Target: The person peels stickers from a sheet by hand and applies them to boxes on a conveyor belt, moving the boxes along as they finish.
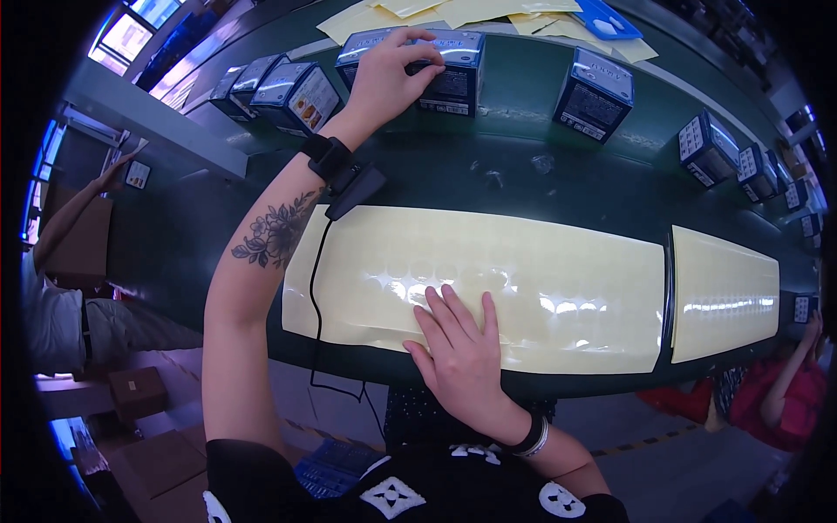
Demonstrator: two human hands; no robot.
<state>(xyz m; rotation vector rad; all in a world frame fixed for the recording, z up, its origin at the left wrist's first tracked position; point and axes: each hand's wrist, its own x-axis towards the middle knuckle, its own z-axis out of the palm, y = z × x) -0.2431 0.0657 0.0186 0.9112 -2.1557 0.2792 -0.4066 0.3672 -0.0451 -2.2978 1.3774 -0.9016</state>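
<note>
My left hand [391, 77] reaches to the far side of the table, at the top of a dark blue carton [457, 85] with a pale blue lid. Its thumb and fingertips are pinched together over the lid; anything between them is too small to make out. A second blue carton [355, 49] stands beside it, partly behind this hand. My right hand [465, 353] lies palm down, fingers spread, on the near part of a wide pale yellow sheet [580, 266]. Rows of clear round stickers [423, 272] shine on the sheet.
Blue cartons stand at left [301, 96] and right [595, 94], with several more along the belt. Another yellow sheet [725, 296] lies at right. Loose yellow sheets and a blue tray [604, 19] sit at the back. A black cable [317, 301] hangs from my left wrist. People work at both sides.
</note>
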